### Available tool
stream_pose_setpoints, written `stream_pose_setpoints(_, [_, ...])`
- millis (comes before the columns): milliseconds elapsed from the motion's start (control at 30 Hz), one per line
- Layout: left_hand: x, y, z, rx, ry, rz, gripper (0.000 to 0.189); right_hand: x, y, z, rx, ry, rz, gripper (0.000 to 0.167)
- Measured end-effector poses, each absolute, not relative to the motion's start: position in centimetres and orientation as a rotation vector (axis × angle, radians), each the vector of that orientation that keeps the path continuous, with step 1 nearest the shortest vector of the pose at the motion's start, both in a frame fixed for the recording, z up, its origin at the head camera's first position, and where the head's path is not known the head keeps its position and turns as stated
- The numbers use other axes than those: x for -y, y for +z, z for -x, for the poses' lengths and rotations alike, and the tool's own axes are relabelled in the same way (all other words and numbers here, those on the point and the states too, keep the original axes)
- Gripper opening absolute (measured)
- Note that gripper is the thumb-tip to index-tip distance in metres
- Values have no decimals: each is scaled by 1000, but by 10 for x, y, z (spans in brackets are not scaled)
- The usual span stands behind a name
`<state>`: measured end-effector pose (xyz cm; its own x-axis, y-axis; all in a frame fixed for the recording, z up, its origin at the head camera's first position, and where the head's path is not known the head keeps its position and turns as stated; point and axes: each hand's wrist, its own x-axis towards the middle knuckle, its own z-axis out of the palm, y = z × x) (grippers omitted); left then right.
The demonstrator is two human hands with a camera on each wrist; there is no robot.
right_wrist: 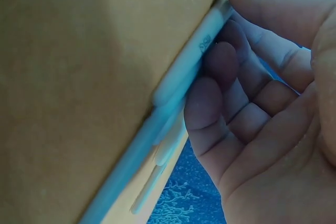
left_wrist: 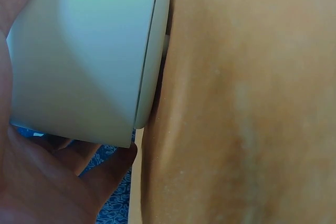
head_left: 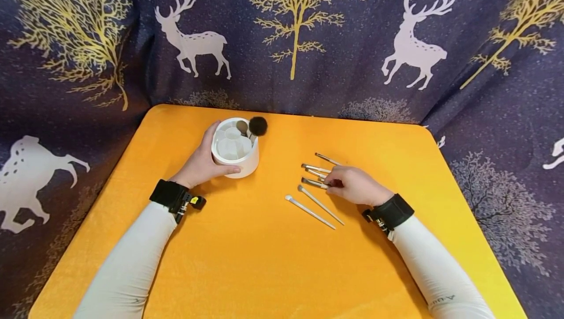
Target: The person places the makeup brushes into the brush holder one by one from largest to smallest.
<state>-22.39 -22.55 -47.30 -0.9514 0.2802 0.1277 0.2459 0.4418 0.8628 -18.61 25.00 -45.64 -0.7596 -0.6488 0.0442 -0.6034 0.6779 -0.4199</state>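
My left hand (head_left: 200,162) grips the side of a round white brush holder (head_left: 246,166), with the thumb along its near side. Inside are clear compartments, and two makeup brushes stand at its right: a large black fluffy one (head_left: 258,126) and a smaller brown-tipped one (head_left: 242,126). In the left wrist view the holder's smooth wall (left_wrist: 79,51) lies against the palm. My right hand (head_left: 359,185) pinches a white-handled makeup brush (right_wrist: 191,51) between thumb and fingers, low at the table. Other thin brushes lie beside and partly under this hand.
Two slim brushes, one (head_left: 310,212) nearest me and another (head_left: 320,205) beside it, lie slanted on the orange tabletop (head_left: 246,260). A dark-tipped brush (head_left: 327,159) lies farther back. Behind the table hangs a dark cloth (head_left: 264,88) with deer and trees.
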Motion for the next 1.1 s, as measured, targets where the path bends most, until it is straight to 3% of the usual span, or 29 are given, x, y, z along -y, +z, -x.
stream_pose_setpoints(1100, [228, -473, 224, -2671, 1534, -490, 144, -249, -458, 185, -2780, -606, 1057, 10])
